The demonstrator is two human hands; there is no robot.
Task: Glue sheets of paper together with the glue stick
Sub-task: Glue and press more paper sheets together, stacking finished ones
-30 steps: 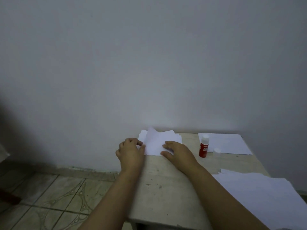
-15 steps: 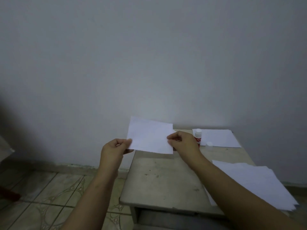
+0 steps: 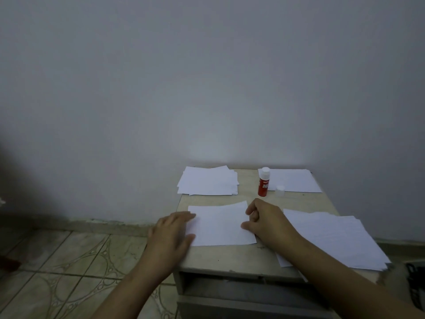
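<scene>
One thin, limp sheet [image 3: 220, 223] lies flat at the table's [image 3: 230, 259] front, my left hand [image 3: 171, 236] spread on its edge, right hand [image 3: 266, 223] loosely curled alongside, holding nothing; I'd lift it by opposite edges.

Head view, down over table [image 3: 230, 259]

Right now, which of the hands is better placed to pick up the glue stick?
Probably the right hand: it lies just in front of the glue stick, on the same side. The left hand rests at the sheet's far left edge.
</scene>
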